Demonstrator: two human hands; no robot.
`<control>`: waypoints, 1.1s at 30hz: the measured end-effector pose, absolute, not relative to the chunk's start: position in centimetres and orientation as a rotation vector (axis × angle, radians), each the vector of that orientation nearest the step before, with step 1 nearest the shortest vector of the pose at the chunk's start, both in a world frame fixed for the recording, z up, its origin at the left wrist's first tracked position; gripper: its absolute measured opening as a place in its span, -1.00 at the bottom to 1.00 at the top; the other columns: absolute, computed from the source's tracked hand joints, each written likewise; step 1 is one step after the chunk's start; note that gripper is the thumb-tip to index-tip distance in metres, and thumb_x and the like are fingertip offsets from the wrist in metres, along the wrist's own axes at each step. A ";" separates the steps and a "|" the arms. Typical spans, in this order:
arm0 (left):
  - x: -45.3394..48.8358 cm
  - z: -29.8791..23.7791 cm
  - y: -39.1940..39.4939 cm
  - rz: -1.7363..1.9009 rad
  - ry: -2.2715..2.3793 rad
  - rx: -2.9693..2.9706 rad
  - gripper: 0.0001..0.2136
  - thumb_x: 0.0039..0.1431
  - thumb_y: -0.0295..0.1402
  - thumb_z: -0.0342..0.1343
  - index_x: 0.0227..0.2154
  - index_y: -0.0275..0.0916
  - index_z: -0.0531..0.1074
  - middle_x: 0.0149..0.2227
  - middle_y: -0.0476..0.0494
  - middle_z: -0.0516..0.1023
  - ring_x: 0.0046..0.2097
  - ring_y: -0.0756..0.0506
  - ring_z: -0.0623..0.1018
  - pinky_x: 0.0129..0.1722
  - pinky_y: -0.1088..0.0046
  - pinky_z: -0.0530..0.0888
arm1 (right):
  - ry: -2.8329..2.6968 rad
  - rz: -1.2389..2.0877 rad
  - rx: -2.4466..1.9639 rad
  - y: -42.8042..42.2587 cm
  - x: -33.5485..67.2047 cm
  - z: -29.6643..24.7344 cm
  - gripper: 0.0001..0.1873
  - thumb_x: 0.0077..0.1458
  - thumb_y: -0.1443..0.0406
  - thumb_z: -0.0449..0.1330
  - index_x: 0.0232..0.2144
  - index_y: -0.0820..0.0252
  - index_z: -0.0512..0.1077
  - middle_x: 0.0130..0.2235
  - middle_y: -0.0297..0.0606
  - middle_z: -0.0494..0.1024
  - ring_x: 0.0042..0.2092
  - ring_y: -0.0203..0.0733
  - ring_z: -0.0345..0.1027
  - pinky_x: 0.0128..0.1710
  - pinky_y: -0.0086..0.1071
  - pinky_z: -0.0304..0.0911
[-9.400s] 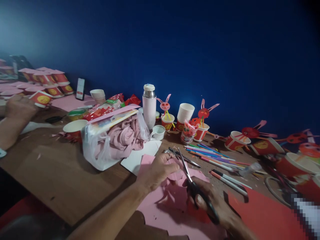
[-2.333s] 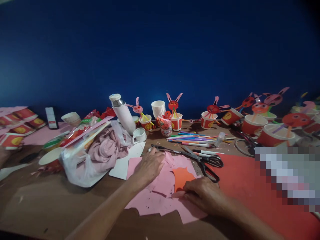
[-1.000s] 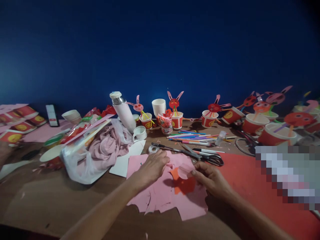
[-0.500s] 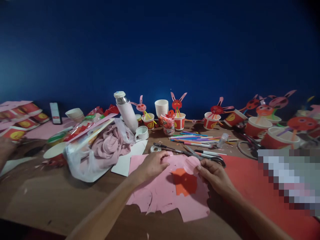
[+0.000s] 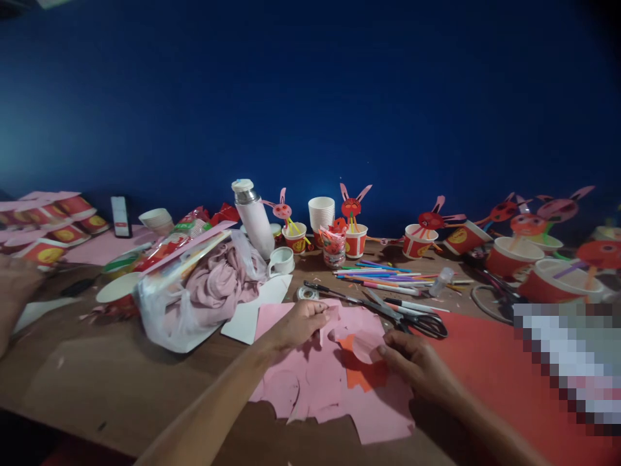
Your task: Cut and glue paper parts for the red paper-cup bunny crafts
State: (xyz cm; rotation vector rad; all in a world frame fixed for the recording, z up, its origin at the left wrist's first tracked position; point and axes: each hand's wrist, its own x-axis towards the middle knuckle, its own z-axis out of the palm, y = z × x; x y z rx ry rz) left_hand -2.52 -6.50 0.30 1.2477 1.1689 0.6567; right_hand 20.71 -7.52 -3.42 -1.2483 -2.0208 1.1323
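My left hand (image 5: 299, 323) pinches a small pink paper scrap (image 5: 330, 318) at the far edge of a cut-up pink sheet (image 5: 334, 388) on the wooden table. My right hand (image 5: 413, 362) holds a round pink paper cut-out (image 5: 367, 345) by its edge, just above an orange paper piece (image 5: 361, 370) lying on the pink sheet. Black-handled scissors (image 5: 412, 318) lie beyond my right hand, untouched.
Coloured pens (image 5: 388, 275), a tape roll (image 5: 307, 293), a white flask (image 5: 255, 217), a plastic bag of pink cloth (image 5: 204, 291) and paper-cup rabbit figures (image 5: 356, 230) crowd the far side. A red sheet (image 5: 485, 382) lies right. Another person's hand (image 5: 17, 285) rests at left.
Earlier I was cutting the pink sheet with the scissors; they now lie on the table. My right hand picked up the round pink cut-out, and my left hand lifted a pink scrap.
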 end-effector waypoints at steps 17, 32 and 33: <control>-5.4 1.7 -5.0 0.978 1.371 1.509 -0.83 -0.05 -0.30 0.06 -0.58 -0.32 0.35 -0.51 0.00 0.34 -0.52 0.07 0.32 -0.59 0.59 0.33 | -2.178 0.897 -1.244 -8.2 20.1 -3.2 -0.72 0.13 0.22 -0.02 -0.50 0.21 0.40 -0.48 -0.30 0.46 -0.43 -0.25 0.27 -0.45 -0.44 0.07; -7.8 8.2 0.5 1.567 1.500 1.418 -0.85 -0.17 -0.31 0.09 -0.54 -0.31 0.34 -0.70 0.10 0.27 -0.65 0.12 0.23 -0.64 0.63 0.16 | -2.143 0.909 -1.225 -8.5 20.2 -4.1 -0.69 0.13 0.16 -0.04 -0.39 0.16 0.44 -0.40 -0.26 0.52 -0.38 -0.22 0.33 -0.40 -0.43 0.14; -7.7 8.4 0.7 1.573 1.503 1.429 -0.85 -0.17 -0.31 0.08 -0.56 -0.31 0.34 -0.70 0.09 0.28 -0.65 0.11 0.23 -0.64 0.62 0.16 | -2.143 0.909 -1.221 -8.5 20.2 -4.1 -0.69 0.13 0.16 -0.04 -0.38 0.16 0.44 -0.40 -0.26 0.52 -0.38 -0.21 0.33 -0.40 -0.43 0.14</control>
